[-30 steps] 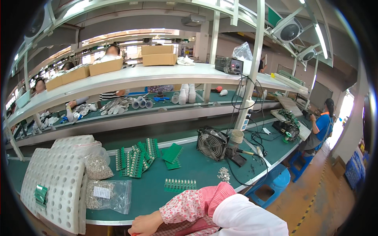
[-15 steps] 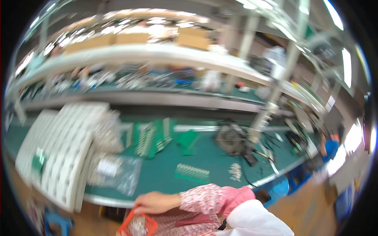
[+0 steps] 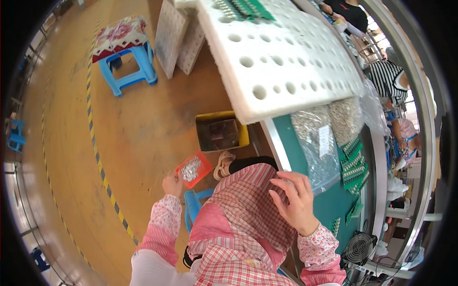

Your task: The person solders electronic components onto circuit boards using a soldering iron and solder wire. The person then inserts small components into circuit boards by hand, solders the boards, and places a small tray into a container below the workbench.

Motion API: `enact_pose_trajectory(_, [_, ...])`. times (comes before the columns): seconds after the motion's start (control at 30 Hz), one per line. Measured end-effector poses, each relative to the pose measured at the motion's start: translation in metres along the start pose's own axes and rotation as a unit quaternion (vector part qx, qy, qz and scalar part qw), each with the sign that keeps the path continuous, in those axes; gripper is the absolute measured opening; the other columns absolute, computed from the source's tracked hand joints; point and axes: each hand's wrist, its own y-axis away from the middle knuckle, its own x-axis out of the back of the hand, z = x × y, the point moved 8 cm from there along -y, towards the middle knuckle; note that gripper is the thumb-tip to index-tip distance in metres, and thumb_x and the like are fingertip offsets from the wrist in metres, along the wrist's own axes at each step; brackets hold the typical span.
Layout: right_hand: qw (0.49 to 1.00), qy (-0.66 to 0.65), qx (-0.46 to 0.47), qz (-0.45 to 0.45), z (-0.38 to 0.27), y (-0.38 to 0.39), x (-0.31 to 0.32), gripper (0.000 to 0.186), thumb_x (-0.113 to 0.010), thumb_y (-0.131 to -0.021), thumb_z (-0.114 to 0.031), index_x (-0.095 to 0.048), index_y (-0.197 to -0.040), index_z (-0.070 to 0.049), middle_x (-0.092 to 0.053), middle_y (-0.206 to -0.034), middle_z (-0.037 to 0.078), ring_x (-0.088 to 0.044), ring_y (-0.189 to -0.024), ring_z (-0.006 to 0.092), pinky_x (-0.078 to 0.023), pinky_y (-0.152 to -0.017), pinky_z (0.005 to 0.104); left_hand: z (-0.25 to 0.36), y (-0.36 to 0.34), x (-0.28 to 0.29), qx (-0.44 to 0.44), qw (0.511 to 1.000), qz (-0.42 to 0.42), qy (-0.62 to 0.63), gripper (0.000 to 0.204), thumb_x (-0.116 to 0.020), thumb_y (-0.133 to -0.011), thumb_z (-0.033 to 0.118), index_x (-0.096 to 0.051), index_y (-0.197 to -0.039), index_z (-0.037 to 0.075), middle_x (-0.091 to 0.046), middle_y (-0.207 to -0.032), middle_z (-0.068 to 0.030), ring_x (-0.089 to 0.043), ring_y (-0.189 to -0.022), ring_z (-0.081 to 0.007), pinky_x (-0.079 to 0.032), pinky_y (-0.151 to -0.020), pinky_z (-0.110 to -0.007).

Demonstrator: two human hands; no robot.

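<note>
My left hand grips the near-left edge of a small orange-red plastic tray, held out over the floor left of my lap. Inside the tray lies a heap of small silvery metal pieces, too small to make out singly. My right hand is raised beside the bench edge with its fingers spread and nothing in them. The nearest thing to it is a clear plastic bag of small light-coloured parts on the green bench top. Green circuit boards lie farther along the bench.
A white foam board with rows of holes juts past the bench end, with green boards on it. Below stands a yellow-rimmed bin. A blue stool with a cushion is at far left. A black fan stands at right.
My view has swung left, towards the floor. The tray has gone from the bench's front edge to out over the floor. My right hand, earlier at the tray's rim, is now apart from it.
</note>
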Motion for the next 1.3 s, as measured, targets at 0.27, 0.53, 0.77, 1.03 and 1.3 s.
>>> enact_pose_trajectory(0.27, [0.983,0.103,-0.017,-0.153,0.014,-0.031,-0.047,0.038,-0.076,-0.068,-0.024,-0.064,-0.103,-0.012,-0.049,-0.125,0.007,-0.036,-0.122,0.0356,-0.029,-0.101,0.0534,-0.047,-0.059,-0.161,0.173,0.984,-0.017,0.025,0.039,-0.059,-0.082,0.039,-0.068,-0.076,0.001,-0.064,-0.073,-0.0219,-0.063,-0.069,-0.0398,-0.049,-0.063,-0.049])
enact_pose_trajectory(0.53, [0.969,0.099,-0.054,-0.219,0.021,-0.03,-0.057,0.027,-0.072,-0.072,-0.025,-0.069,-0.097,-0.015,-0.058,-0.115,0.01,-0.05,-0.106,0.0296,-0.04,-0.088,0.0425,-0.053,-0.08,-0.298,0.353,0.928,-0.051,0.111,0.046,-0.063,-0.076,0.044,-0.068,-0.079,-0.002,-0.063,-0.072,-0.0258,-0.063,-0.075,-0.0427,-0.051,-0.067,-0.049])
enact_pose_trajectory(0.77, [0.908,0.186,0.173,-0.332,0.027,-0.005,-0.075,0.022,-0.072,-0.072,-0.019,-0.071,-0.094,-0.017,-0.064,-0.106,0.008,-0.052,-0.106,0.0263,-0.037,-0.098,0.0443,-0.048,-0.118,-0.289,0.411,0.905,0.054,0.093,0.048,-0.055,-0.084,0.044,-0.069,-0.08,-0.002,-0.062,-0.071,-0.027,-0.064,-0.074,-0.0416,-0.05,-0.064,-0.049])
enact_pose_trajectory(1.03, [0.896,0.235,0.103,-0.362,0.049,-0.006,-0.076,0.022,-0.072,-0.071,-0.022,-0.071,-0.093,-0.017,-0.064,-0.104,0.006,-0.051,-0.107,0.027,-0.034,-0.098,0.0493,-0.049,-0.135,-0.382,0.494,0.859,0.06,0.119,0.043,-0.051,-0.087,0.036,-0.069,-0.082,-0.003,-0.064,-0.073,-0.0249,-0.065,-0.075,-0.0405,-0.051,-0.066,-0.047])
enact_pose_trajectory(1.3, [0.894,0.262,0.042,-0.362,0.061,0.0,-0.078,0.023,-0.072,-0.07,-0.024,-0.071,-0.092,-0.017,-0.064,-0.102,0.004,-0.049,-0.108,0.0276,-0.031,-0.099,0.0543,-0.088,-0.122,-0.481,0.661,0.707,-0.064,0.243,0.031,-0.051,-0.086,0.027,-0.069,-0.085,0.002,-0.069,-0.093,-0.016,-0.067,-0.089,-0.033,-0.053,-0.075,-0.042])
